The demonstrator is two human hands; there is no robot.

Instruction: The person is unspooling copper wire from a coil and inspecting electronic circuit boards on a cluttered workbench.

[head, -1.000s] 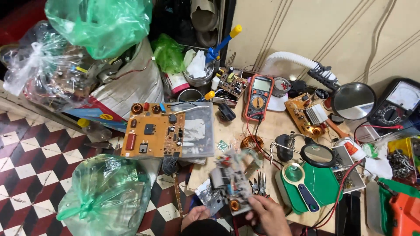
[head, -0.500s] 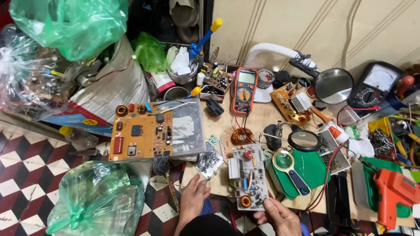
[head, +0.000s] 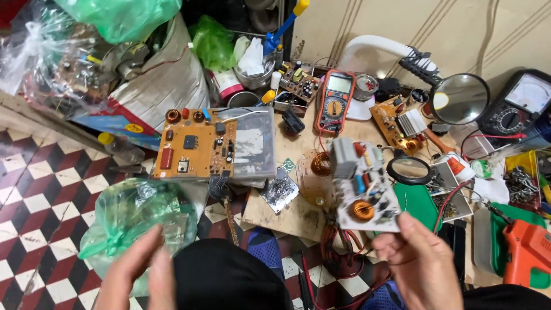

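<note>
A circuit board is held up at its near edge by the right hand, above the near side of the work board. The left hand is raised apart at the left, in front of a tied plastic bag on the tiled floor. Behind the bag lies a larger circuit board. A digital multimeter lies farther back, a round magnifier just right of the held board, and a power drill at far right.
</note>
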